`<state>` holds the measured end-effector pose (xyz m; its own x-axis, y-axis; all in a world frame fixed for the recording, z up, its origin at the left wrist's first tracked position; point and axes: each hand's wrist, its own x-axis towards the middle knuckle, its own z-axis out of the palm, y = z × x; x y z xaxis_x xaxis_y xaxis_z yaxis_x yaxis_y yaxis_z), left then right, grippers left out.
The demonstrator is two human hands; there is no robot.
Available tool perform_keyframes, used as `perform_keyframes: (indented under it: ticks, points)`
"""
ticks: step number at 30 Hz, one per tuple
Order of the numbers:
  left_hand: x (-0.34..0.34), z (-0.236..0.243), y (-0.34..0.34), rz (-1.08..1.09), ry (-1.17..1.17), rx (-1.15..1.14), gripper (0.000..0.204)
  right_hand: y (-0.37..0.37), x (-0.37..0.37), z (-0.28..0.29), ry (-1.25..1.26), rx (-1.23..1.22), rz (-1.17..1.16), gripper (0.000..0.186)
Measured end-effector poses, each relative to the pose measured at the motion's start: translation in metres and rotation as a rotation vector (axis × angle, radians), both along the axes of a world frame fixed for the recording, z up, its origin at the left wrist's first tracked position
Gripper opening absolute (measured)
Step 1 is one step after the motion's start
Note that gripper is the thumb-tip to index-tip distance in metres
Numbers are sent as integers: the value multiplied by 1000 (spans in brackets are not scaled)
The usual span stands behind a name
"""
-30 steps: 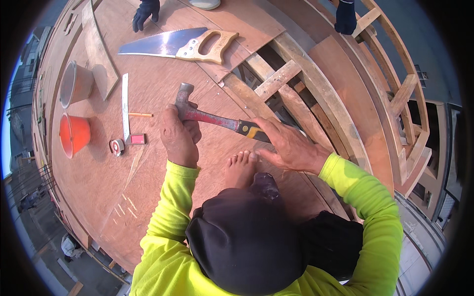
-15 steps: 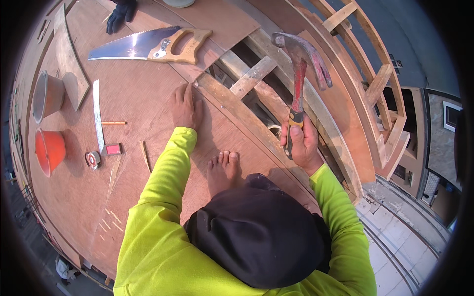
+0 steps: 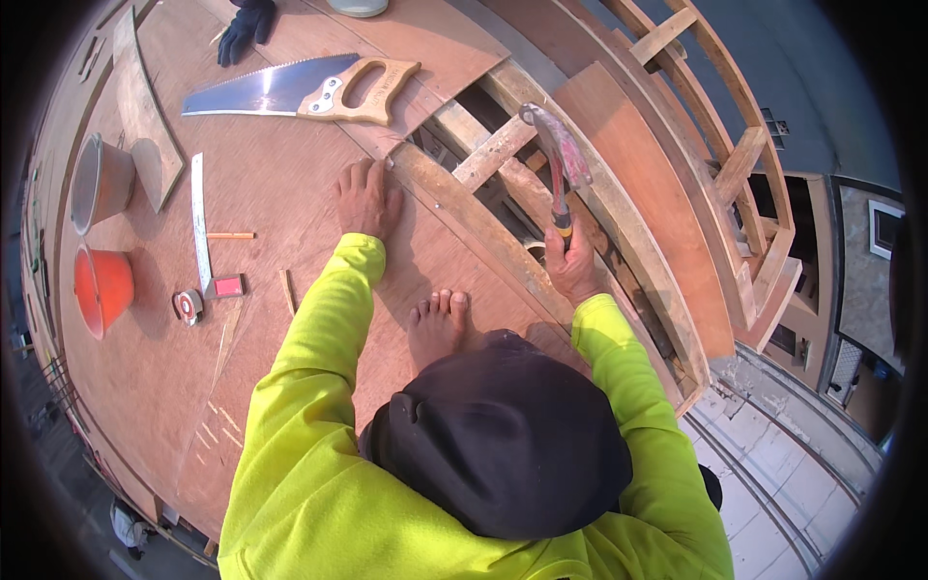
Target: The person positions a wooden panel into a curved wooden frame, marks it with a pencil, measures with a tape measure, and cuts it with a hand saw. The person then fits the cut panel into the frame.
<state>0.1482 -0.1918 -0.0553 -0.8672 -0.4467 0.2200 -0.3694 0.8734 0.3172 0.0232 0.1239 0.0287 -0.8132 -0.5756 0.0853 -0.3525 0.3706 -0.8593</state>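
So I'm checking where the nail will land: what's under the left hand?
The left hand lies flat on the plywood sheet at its edge, fingertips by a timber strip. Whatever is beneath the palm is covered. The right hand holds the hammer raised.

The person's dark cap (image 3: 498, 449) hides the body below it, and only one bare foot (image 3: 437, 324) shows past its rim at 12 o'clock. The right hand (image 3: 572, 269) covers the lower grip of the hammer (image 3: 556, 164). The left hand (image 3: 367, 200) lies over the plywood (image 3: 290, 367) edge; whether it pinches a nail is too small to tell. At 11 o'clock a dark glove (image 3: 244, 24) and a pale round thing (image 3: 358, 6) are cut off by the top edge. At 9 o'clock the picture's dark rim crops the orange bucket (image 3: 101, 288).
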Motion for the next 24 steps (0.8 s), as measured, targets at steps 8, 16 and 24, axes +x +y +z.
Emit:
perform_keyframes:
  ticks: [8,16,24]
  points:
    - [-5,0,12,81,121,-38,50,0,-1,12,-56,255,-22,34]
    - [-14,0,-21,57,55,171,33,-30,10,36,-142,366,156,36]
    - [-16,-10,-3,145,55,19,39,-76,19,55,6,-102,323,31]
